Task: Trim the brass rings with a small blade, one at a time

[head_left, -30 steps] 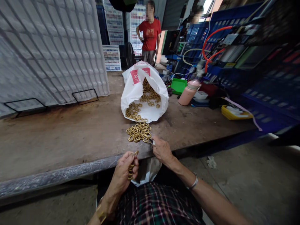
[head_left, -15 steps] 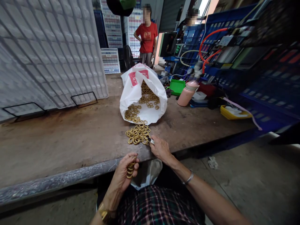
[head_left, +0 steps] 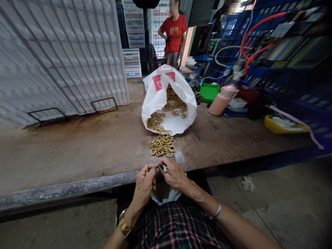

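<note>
Bottle (head_left: 220, 101) beside green tray (head_left: 209, 92), bag (head_left: 169, 100) behind loose rings (head_left: 162, 145)

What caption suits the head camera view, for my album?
Left hand with brassy rings, right hand with small tool, near a ring pile and white bag.

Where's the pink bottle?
In the head view, the pink bottle is on the table, to the right of the big white bag and beside the green tray.
</note>
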Tool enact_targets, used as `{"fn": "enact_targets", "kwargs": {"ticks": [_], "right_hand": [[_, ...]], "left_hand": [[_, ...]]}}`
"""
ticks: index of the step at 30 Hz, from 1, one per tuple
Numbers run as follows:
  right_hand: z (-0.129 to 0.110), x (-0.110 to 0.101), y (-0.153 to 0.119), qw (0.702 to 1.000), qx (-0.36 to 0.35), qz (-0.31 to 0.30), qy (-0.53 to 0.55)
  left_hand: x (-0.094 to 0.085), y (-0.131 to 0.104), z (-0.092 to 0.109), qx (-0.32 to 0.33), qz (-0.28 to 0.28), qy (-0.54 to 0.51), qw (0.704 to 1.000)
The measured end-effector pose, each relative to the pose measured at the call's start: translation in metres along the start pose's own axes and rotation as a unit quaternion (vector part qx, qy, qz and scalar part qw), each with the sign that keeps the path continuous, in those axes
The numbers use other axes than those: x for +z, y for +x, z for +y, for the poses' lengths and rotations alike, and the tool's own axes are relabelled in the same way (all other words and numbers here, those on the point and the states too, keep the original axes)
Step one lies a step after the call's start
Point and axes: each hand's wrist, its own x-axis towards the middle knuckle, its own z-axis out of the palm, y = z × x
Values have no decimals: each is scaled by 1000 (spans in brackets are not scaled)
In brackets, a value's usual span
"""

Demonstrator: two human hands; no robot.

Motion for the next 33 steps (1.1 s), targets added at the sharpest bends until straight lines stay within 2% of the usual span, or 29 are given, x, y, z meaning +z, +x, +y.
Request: {"fn": "enact_targets", "kwargs": {"ticks": [3,8,10,13,15,22,25,27,33], "right_hand": [[-3,1,2,999,31,-8,34],[-3,3,8,991,84,-32,101],[-1,5,9,988,91,-34,118],[0,7,9,986,102,-34,131],[-1,7,9,986,102,-33,125],[-8,1,10,981,97,-25,169],[-7,-1,10,986,96,-20,135],[-5,-2,8,993,90,-20,74],[-3,-1,-3,990,21,-92,-104]], "left_hand": [[-2,-1,-2,17,5,37,999],[-1,-2,-2,92,20,112,989],[0,-2,-1,69,11,87,994],[1,-3,1,-20,-39,-17,999],[1,-3,1,-54,-66,-76,993],[1,-7,1,-28,-59,-76,995],[1,-8,0,-9,-54,-61,997],[0,-8,0,3,-52,-49,997],[1,-8,2,8,-32,-29,999]]}}
